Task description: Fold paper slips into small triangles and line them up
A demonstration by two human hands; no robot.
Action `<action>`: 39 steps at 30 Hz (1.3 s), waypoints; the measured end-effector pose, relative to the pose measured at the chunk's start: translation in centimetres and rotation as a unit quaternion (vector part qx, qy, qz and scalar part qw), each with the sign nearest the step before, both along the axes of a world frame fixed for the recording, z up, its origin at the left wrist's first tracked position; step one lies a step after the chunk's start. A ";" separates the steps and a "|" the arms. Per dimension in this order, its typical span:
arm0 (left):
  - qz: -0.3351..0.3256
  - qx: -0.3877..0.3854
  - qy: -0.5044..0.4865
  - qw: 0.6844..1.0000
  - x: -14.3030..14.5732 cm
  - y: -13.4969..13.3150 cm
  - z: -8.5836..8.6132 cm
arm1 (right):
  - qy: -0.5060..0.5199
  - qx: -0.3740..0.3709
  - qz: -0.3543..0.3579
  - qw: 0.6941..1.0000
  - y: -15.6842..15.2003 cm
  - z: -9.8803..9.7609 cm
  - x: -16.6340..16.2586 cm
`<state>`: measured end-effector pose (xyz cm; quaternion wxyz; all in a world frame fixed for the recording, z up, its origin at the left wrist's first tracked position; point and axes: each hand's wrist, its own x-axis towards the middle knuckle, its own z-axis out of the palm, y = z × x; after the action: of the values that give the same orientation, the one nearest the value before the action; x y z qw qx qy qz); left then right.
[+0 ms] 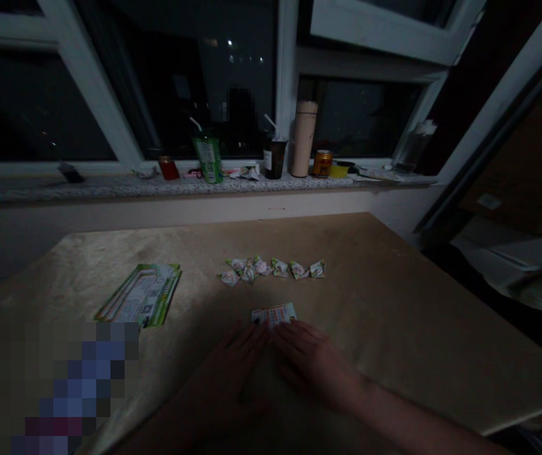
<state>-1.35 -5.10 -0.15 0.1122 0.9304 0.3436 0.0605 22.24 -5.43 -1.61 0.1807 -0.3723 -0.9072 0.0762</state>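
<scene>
A small folded piece of printed paper (280, 311) lies on the brown table in front of me. My left hand (237, 357) rests at its near left edge with the fingers stretched out. From the other side, my right hand (311, 359) lays its fingertips on the paper's near right edge, also stretched out flat. The fingers cover the near part of the paper. Beyond it, several small folded paper shapes (279, 268) stand in a loose row. To the left lies a stack of green and white printed leaflets (141, 296).
The window sill (247, 186) behind the table holds a green cup (209, 158), a dark drink cup (275, 158), a tall pink bottle (304, 139), a red jar (168, 168) and an orange can (322, 164). A blurred-out patch (81, 385) covers the lower left.
</scene>
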 end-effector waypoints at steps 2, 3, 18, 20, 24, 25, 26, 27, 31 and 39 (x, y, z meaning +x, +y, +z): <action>0.002 0.000 0.006 1.000 -0.1 0.0 -0.1 | 0.009 -0.039 -0.005 0.999 -0.6 -0.3 0.1; 0.001 0.001 0.008 1.000 -0.2 0.0 -0.1 | 0.013 -0.055 -0.008 0.998 -0.7 -0.3 0.1; 0.013 0.051 -0.023 0.998 1.7 -2.9 -1.6 | 0.040 -0.116 -0.008 0.992 -0.9 0.4 0.3; 0.017 0.049 -0.026 0.998 1.7 -2.9 -1.8 | 0.038 -0.111 -0.006 0.993 -1.0 0.2 0.3; 0.023 0.046 -0.042 0.998 1.6 -2.9 -1.8 | 0.024 -0.093 -0.011 0.995 -1.1 -0.2 0.2; 0.024 0.044 -0.043 0.998 1.7 -3.0 -1.8 | 0.021 -0.085 -0.014 0.996 -1.1 -0.2 0.2; 0.027 0.043 -0.043 0.998 1.7 -3.0 -1.7 | 0.018 -0.076 -0.018 0.997 -1.1 -0.3 0.2; 0.030 0.041 -0.042 0.998 1.7 -3.0 -1.7 | 0.017 -0.067 -0.021 0.997 -1.2 -0.3 0.2; 0.027 0.046 -0.043 0.998 1.6 -2.9 -1.6 | 0.013 -0.072 -0.036 0.997 -1.5 -0.3 0.2; 0.049 0.119 -0.040 0.991 2.3 -2.9 -2.1 | 0.002 -0.085 -0.076 0.993 -2.0 -0.6 -1.2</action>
<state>0.97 -7.99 -2.29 0.0110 0.9159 0.3746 0.1441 21.06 -7.40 -2.22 0.1551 -0.4542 -0.8661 0.1398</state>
